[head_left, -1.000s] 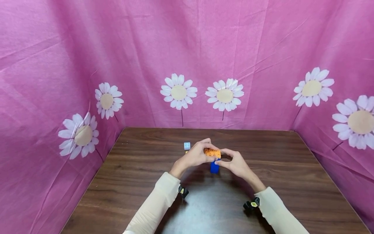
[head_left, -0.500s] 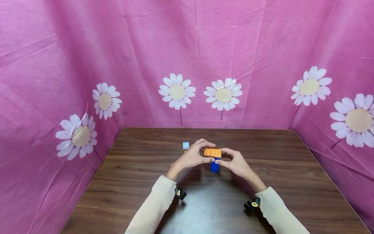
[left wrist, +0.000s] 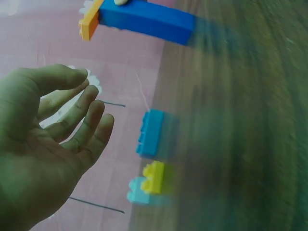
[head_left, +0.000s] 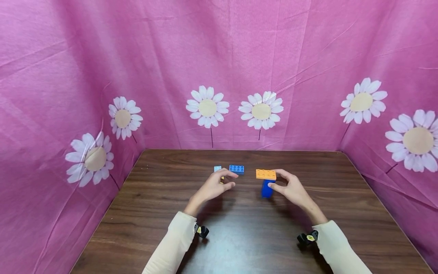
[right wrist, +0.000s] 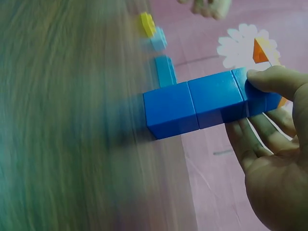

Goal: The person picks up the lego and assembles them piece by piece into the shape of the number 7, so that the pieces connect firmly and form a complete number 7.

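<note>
My right hand (head_left: 291, 188) pinches the upper part of an upright stack of blue building bricks (right wrist: 171, 108), thumb on one side and fingers on the other. An orange eight-stud brick (head_left: 265, 174) lies flat across the stack's top and juts out to the left. To the left, my left hand (head_left: 210, 186) holds nothing, its fingers loosely bent and its thumb apart from them in the head view. Behind and beside it are a small yellow brick (left wrist: 154, 177), partly hidden in the head view, and a pale blue brick (head_left: 217, 168).
A blue eight-stud brick (head_left: 236, 169) lies on the brown wooden table (head_left: 164, 198), between the pale blue brick and the stack. Pink cloth (head_left: 154, 57) with daisies hangs behind the table and along both sides.
My left hand has let go of the orange brick and moved left. My right hand has shifted right with the stack, orange brick on top. The blue eight-stud brick has come into view.
</note>
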Demonstrator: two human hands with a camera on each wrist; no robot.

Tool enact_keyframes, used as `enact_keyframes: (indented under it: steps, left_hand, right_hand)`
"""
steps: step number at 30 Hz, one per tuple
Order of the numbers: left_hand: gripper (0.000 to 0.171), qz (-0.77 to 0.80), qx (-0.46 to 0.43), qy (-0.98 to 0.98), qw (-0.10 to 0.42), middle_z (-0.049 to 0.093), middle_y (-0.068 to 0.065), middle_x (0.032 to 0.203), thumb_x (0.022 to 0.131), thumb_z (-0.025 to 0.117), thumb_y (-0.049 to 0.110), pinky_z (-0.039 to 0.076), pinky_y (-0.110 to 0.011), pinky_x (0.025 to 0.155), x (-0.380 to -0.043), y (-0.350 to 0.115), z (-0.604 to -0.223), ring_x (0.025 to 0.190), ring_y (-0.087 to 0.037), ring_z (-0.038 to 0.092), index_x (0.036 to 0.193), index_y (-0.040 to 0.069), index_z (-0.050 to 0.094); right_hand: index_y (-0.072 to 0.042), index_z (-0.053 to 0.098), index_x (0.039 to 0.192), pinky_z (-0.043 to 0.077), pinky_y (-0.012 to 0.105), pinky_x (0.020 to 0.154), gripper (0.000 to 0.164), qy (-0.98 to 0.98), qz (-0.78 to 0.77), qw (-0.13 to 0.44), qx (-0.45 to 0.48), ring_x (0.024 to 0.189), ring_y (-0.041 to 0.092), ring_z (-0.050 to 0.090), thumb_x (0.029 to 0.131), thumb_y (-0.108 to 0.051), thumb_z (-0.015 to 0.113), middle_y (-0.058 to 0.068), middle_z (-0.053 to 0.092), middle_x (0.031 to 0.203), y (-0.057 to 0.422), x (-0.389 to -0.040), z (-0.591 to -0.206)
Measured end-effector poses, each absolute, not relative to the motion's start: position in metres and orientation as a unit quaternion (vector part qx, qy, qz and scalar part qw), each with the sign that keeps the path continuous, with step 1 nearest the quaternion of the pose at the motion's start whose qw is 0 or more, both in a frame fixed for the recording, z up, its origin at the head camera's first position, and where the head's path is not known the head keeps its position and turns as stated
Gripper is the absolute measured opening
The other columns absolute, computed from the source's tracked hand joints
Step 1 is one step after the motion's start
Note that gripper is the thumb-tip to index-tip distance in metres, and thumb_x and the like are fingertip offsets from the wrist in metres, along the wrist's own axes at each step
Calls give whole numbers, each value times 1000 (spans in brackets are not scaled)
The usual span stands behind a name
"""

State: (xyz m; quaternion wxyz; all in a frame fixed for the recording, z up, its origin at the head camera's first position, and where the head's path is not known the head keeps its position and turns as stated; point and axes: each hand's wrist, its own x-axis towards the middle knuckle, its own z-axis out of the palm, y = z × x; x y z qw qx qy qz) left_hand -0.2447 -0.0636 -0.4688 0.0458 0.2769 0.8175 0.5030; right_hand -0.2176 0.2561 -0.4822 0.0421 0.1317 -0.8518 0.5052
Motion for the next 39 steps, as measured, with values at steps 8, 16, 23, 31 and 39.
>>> enact_keyframes:
  steps: [8,16,23,31,39]
  left_hand:
    - [27,481,248,839,55,73,-10,127,100,70,6,56,-29,94,-243,-76,-484,112,-24,67,126,2,74]
    - [25,487,250,835,56,73,-9,126,102,69,8,56,-34,94,-242,-77,-489,110,-20,67,125,2,75]
    - [25,501,235,831,56,74,-15,124,102,67,8,58,-24,82,-247,-82,-484,97,-27,71,125,0,74]
    - [11,536,188,823,4,75,-10,104,96,75,5,59,-32,85,-256,-92,-482,92,-21,71,106,2,74]
    - [6,549,152,821,-45,79,-10,93,93,79,3,56,-24,73,-274,-99,-484,81,-14,68,95,7,75]
  right_hand:
    - [-4,60,144,51,14,90,50,-870,478,58,102,122,31,66,98,-15,78,20,69,136,277,-219,-481]
    - [-6,57,148,50,15,95,54,-867,484,56,106,124,31,65,99,-15,77,20,66,139,281,-218,-481]
    - [-3,61,143,44,9,100,48,-827,515,172,143,120,2,58,97,-3,76,22,66,138,278,-211,-471]
    - [1,76,105,39,16,59,23,-768,526,327,162,72,4,54,87,16,77,1,68,87,248,-200,-442]
    - [-18,80,99,40,20,56,24,-798,480,267,248,67,3,51,89,4,81,-2,72,86,203,-194,-445]
